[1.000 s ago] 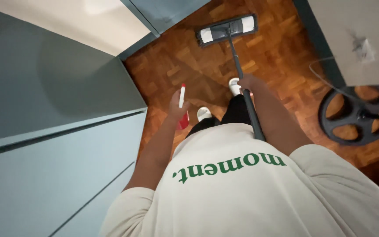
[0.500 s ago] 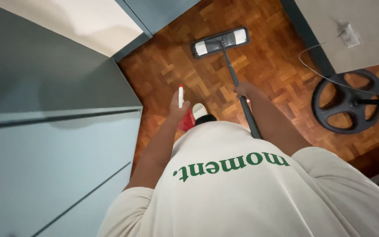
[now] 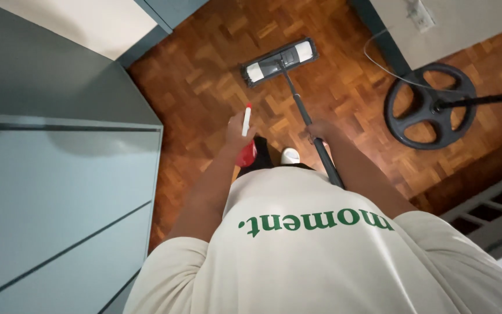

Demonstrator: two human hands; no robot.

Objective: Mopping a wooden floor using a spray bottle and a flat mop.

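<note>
My left hand [image 3: 237, 135] grips a red spray bottle [image 3: 246, 152] whose white nozzle points away from me over the floor. My right hand [image 3: 319, 131] is closed round the dark pole [image 3: 297, 99] of a flat mop. The mop's grey head with white pad ends [image 3: 280, 61] lies flat on the wooden parquet floor [image 3: 204, 87] ahead of my feet. One white-socked foot [image 3: 290, 156] shows below my cream shirt with green lettering.
Grey-blue cabinet drawers [image 3: 59, 192] fill the left side. A round dark fan base [image 3: 428, 106] with a stand pole sits on the floor to the right, a thin cable [image 3: 387, 67] running to a wall socket [image 3: 420, 14]. A slatted frame [image 3: 489, 212] lies lower right.
The mop head has slid a little nearer and leftward on the floor. My left hand with the bottle stays raised at about the same place.
</note>
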